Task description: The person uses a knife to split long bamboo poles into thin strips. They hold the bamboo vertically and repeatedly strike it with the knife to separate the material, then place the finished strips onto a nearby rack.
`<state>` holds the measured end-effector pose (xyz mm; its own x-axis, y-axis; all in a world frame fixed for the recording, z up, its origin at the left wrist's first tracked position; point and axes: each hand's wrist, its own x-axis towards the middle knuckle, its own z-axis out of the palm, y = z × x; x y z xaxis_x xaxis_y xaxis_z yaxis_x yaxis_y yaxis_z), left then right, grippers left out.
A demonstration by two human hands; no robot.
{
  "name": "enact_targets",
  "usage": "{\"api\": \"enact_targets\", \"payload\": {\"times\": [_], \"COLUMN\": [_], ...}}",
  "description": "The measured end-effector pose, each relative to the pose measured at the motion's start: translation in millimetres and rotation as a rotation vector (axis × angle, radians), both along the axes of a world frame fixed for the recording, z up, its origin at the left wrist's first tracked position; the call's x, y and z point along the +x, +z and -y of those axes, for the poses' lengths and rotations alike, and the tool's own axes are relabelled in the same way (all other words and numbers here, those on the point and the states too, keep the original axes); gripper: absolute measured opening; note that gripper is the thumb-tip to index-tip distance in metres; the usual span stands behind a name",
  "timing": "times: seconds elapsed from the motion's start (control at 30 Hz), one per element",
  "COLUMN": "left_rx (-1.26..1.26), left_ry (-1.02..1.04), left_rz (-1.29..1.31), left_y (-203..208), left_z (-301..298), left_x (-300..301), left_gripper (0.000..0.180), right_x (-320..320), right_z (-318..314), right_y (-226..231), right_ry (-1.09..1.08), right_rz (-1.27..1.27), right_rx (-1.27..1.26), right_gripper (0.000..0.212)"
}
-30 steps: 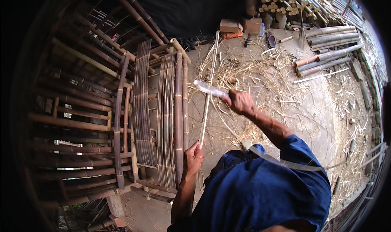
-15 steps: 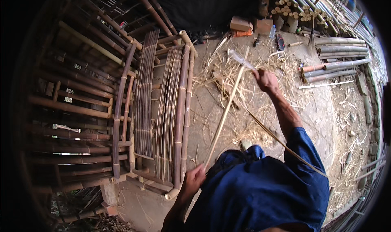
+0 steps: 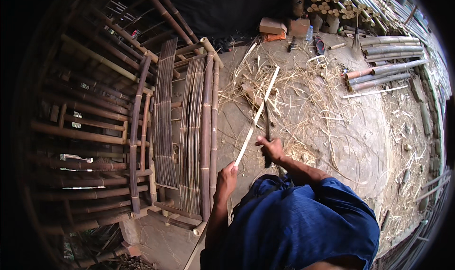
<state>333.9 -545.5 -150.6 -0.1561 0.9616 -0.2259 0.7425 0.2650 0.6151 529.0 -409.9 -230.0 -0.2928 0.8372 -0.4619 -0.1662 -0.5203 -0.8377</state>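
Note:
My left hand point(image 3: 225, 182) is closed around a long pale bamboo strip point(image 3: 256, 120). The strip slants up and away to the right over the floor, and a length of it seems to trail below the hand, past my forearm. Just right of the strip, my right hand point(image 3: 271, 150) grips a knife with a long dark blade point(image 3: 268, 116) pointing away from me. The blade runs close to the strip; whether they touch I cannot tell. My fingers hide part of the knife's handle.
A bamboo frame point(image 3: 205, 137) with dark slats point(image 3: 191, 132) stands on the left. Thin shavings point(image 3: 303, 87) litter the floor ahead. Bamboo poles point(image 3: 391, 49) lie at the far right. Cardboard boxes point(image 3: 272, 25), a water bottle point(image 3: 309, 33) and a broom point(image 3: 356, 45) are at the back.
My right hand has come back toward my body with the knife, from far out to beside the strip. A thin peel across my right arm no longer shows there. The left hand still grips the strip.

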Motion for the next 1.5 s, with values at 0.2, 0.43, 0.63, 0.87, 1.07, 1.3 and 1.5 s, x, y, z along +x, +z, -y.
{"api": "enact_targets", "payload": {"times": [0.2, 0.43, 0.63, 0.87, 1.07, 1.3, 1.5], "left_rx": [-0.312, -0.547, -0.126, -0.129, -0.166, -0.067, 0.019], "left_ry": [0.135, 0.096, -0.004, 0.111, 0.064, 0.074, -0.017], "left_rz": [0.272, 0.551, 0.070, -0.232, -0.244, -0.233, -0.241], "left_y": [39, 18, -4, -27, 29, 56, 70], "left_z": [2, 157, 83, 5, 7, 47, 106], "left_x": [-8, -83, -6, 32, 45, 20, -18], "left_gripper": [0.047, 0.045, 0.039, 0.035, 0.034, 0.034, 0.029], "right_x": [-5, 100, 99, 23, 58, 74, 124], "right_z": [-59, -241, -202, 9, -70, -89, -170], "right_y": [25, 17, -44, 18, -49, 12, 15], "right_ry": [-0.042, -0.161, 0.108, 0.746, 0.294, 0.466, 0.361], "right_rz": [-0.140, 0.153, 1.512, 1.018, 1.419, 1.198, 1.369], "right_rx": [0.040, 0.217, 1.334, 0.866, 1.079, 0.962, 0.731], "right_gripper": [0.026, 0.042, 0.046, 0.066, 0.071, 0.073, 0.068]}}
